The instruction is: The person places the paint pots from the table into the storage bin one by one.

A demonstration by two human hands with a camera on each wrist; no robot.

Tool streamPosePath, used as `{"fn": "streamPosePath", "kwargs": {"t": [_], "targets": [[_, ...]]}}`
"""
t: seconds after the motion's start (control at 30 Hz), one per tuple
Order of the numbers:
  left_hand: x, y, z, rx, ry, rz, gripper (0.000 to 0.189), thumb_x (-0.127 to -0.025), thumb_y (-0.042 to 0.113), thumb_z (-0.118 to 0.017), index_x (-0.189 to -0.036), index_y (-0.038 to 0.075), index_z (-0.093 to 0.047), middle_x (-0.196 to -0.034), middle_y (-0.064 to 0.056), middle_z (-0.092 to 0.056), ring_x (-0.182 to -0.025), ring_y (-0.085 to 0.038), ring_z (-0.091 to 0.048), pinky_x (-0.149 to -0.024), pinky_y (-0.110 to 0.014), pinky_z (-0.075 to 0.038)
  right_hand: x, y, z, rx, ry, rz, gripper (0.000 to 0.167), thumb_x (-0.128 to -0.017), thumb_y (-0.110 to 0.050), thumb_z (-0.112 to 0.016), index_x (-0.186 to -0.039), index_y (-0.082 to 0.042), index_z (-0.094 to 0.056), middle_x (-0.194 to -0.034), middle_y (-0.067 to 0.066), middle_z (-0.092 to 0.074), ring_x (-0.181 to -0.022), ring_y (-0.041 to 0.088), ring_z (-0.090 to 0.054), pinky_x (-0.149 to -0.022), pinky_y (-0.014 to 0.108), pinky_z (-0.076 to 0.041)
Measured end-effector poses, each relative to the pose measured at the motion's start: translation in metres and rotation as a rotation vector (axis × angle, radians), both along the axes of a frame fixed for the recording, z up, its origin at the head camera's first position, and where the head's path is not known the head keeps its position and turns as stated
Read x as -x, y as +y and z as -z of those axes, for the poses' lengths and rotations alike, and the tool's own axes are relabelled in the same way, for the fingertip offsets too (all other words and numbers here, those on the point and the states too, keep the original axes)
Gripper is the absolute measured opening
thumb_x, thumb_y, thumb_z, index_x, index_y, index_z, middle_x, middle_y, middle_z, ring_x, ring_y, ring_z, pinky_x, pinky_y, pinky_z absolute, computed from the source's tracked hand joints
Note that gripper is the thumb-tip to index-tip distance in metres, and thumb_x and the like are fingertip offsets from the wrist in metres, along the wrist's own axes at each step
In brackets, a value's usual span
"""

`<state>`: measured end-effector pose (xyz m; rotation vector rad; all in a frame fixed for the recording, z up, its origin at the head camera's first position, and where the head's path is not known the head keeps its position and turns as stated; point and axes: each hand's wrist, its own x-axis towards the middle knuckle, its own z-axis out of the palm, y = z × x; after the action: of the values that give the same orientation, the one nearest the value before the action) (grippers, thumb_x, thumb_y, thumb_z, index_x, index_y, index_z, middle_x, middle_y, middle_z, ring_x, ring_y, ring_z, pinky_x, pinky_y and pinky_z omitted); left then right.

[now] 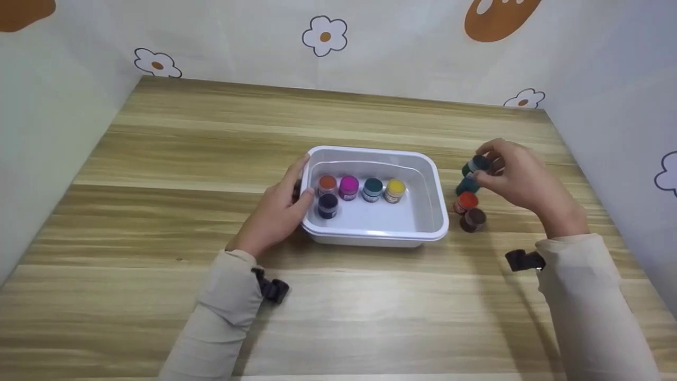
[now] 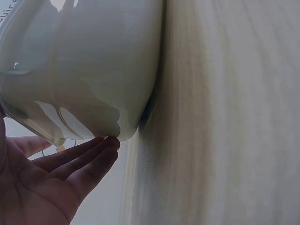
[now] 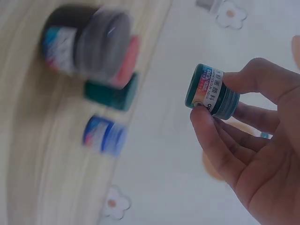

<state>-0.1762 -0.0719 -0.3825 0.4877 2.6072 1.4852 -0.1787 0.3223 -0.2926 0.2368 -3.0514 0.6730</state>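
My left hand [image 1: 277, 214] holds the left side of a white plastic tub [image 1: 370, 234], thumb over the rim and fingers against the outer wall. The left wrist view shows those fingertips on the tub's wall [image 2: 93, 70]. To the tub's right, my right hand [image 1: 521, 177] pinches a dark green paint jar [image 3: 213, 91] between thumb and fingers, raised above the table. Below it stand a teal jar [image 1: 466, 186], a red jar [image 1: 466, 202] and a brown jar [image 1: 473, 219]. A blue jar [image 3: 103, 136] shows in the right wrist view; the hand hides it from above.
Inside the tub, at its left and middle, stand an orange-brown jar [image 1: 327, 184], a magenta jar [image 1: 348, 187], a dark teal jar [image 1: 372, 189], a yellow jar [image 1: 394, 190] and a dark purple jar [image 1: 328, 205]. A wood-grain table [image 1: 158, 185] lies beneath, with flower-patterned walls [image 1: 238, 42] around.
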Motion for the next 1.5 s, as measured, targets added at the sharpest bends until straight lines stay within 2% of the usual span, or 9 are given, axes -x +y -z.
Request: {"fn": "streamPosePath", "kwargs": {"t": [0.17,0.3,0.6,0.8,1.03,1.3,1.5], "targets": [[0.0,0.001,0.0,0.006,-0.007,0.0,0.067,-0.1,0.026,-0.05,-0.16,0.025,-0.019,-0.156,-0.016,-0.037,-0.141,-0.032,-0.04,-0.116,-0.05,-0.032,-0.002,-0.03,-0.009,0.031,0.002,-0.064,0.035,-0.088,-0.011,-0.068,-0.119,0.003,-0.06,-0.105,0.02,-0.067,-0.097,0.034,-0.064,-0.084,0.052,-0.054],[0.0,0.001,-0.001,-0.001,0.003,0.005,0.068,-0.1,0.026,-0.051,-0.16,0.025,-0.019,-0.154,-0.017,-0.04,-0.14,-0.033,-0.041,-0.115,-0.052,-0.033,-0.001,-0.053,-0.01,0.032,-0.014,-0.134,0.032,-0.087,-0.008,-0.069,-0.116,0.002,-0.061,-0.104,0.016,-0.068,-0.095,0.03,-0.065,-0.082,0.047,-0.055],[-0.001,-0.001,-0.001,-0.007,0.006,0.001,0.068,-0.1,0.025,-0.052,-0.159,0.025,-0.02,-0.154,-0.018,-0.04,-0.139,-0.034,-0.041,-0.114,-0.052,-0.034,0.007,-0.105,0.008,0.0,-0.116,-0.305,0.035,-0.086,-0.007,-0.072,-0.118,0.0,-0.061,-0.107,0.015,-0.067,-0.097,0.027,-0.064,-0.083,0.041,-0.058],[-0.001,0.0,-0.001,0.006,0.002,0.003,0.067,-0.1,0.027,-0.05,-0.16,0.025,-0.019,-0.155,-0.017,-0.038,-0.14,-0.033,-0.041,-0.115,-0.051,-0.033,0.01,-0.133,0.021,-0.047,-0.086,-0.399,0.032,-0.082,-0.006,-0.075,-0.112,0.0,-0.064,-0.101,0.012,-0.067,-0.089,0.023,-0.062,-0.077,0.037,-0.057],[-0.001,0.001,-0.002,0.007,-0.007,0.0,0.067,-0.101,0.029,-0.05,-0.16,0.026,-0.019,-0.155,-0.016,-0.038,-0.139,-0.032,-0.042,-0.115,-0.05,-0.034,0.013,-0.155,0.03,-0.079,-0.132,-0.428,0.032,-0.082,-0.007,-0.077,-0.11,-0.001,-0.063,-0.099,0.011,-0.066,-0.086,0.021,-0.061,-0.076,0.035,-0.057],[0.0,0.001,-0.002,-0.004,-0.017,0.007,0.067,-0.101,0.027,-0.049,-0.16,0.027,-0.018,-0.154,-0.016,-0.04,-0.138,-0.03,-0.043,-0.115,-0.048,-0.035,0.015,-0.165,0.036,-0.101,-0.086,-0.474,0.031,-0.08,-0.007,-0.078,-0.107,0.0,-0.065,-0.095,0.012,-0.067,-0.084,0.022,-0.061,-0.073,0.036,-0.055],[0.0,0.001,-0.002,0.007,-0.031,0.007,0.067,-0.101,0.028,-0.049,-0.16,0.028,-0.017,-0.156,-0.016,-0.038,-0.14,-0.029,-0.042,-0.116,-0.047,-0.033,0.018,-0.17,0.037,-0.134,-0.121,-0.488,0.03,-0.08,-0.005,-0.078,-0.107,0.0,-0.066,-0.096,0.011,-0.067,-0.083,0.022,-0.06,-0.073,0.036,-0.055]]}}
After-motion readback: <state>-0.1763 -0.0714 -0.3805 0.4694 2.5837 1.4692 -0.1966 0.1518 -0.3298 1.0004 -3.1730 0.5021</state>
